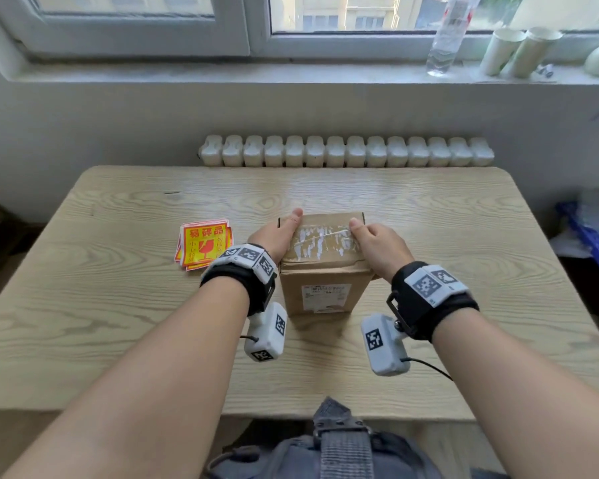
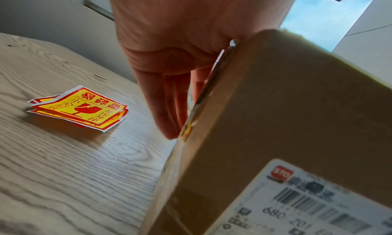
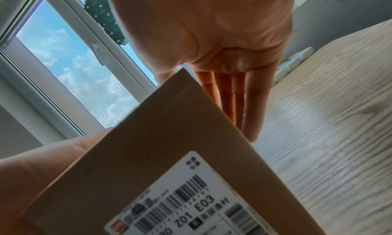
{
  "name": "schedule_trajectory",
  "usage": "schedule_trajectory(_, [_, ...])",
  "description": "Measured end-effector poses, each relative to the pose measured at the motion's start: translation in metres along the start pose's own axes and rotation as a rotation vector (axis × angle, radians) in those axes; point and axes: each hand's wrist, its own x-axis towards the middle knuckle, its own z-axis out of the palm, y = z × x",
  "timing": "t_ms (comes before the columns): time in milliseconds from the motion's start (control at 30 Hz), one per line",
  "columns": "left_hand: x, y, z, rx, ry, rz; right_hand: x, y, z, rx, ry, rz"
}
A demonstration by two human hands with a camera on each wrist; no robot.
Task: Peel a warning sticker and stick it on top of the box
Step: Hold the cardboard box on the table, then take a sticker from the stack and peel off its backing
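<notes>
A brown cardboard box (image 1: 320,240) stands upright mid-table, clear tape across its top and a white shipping label (image 1: 325,297) on its near face. My left hand (image 1: 279,233) presses its left side, thumb lying over the top edge. In the left wrist view the fingers (image 2: 169,112) run straight down the box (image 2: 286,121) wall. My right hand (image 1: 377,242) mirrors this on the right side, with straight fingers (image 3: 250,112) flat against the box (image 3: 148,154). A small stack of red-and-yellow fragile stickers (image 1: 204,245) (image 2: 80,108) lies left of the box, untouched.
The wooden table (image 1: 118,323) stretches wide on both sides of the box. A white radiator (image 1: 346,152) runs behind its far edge. A clear bottle (image 1: 445,39) and paper cups (image 1: 519,51) stand on the windowsill. A blue crate (image 1: 595,243) sits off the right edge.
</notes>
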Motion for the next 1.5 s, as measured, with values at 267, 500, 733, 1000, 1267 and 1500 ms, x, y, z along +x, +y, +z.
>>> schedule_trajectory(267, [0.006,-0.012,-0.026,-0.099,-0.012,0.031,-0.018,-0.039,-0.005,-0.071,0.227,-0.14])
schedule_trajectory(500, [0.046,-0.075,-0.092,-0.167,0.156,0.065,-0.019,-0.141,0.057,-0.055,0.146,-0.428])
schedule_trajectory(733, [0.09,-0.154,-0.159,-0.131,0.235,-0.057,0.031,-0.2,0.149,-0.114,-0.061,-0.168])
schedule_trajectory(1000, [0.138,-0.204,-0.148,0.02,0.108,-0.049,0.07,-0.158,0.224,-0.279,-0.152,0.202])
schedule_trajectory(1267, [0.169,-0.205,-0.137,0.167,0.131,0.033,0.08,-0.129,0.253,-0.406,-0.224,0.305])
schedule_trajectory(1500, [0.176,-0.202,-0.138,0.236,0.193,0.024,0.085,-0.128,0.253,-0.431,-0.277,0.298])
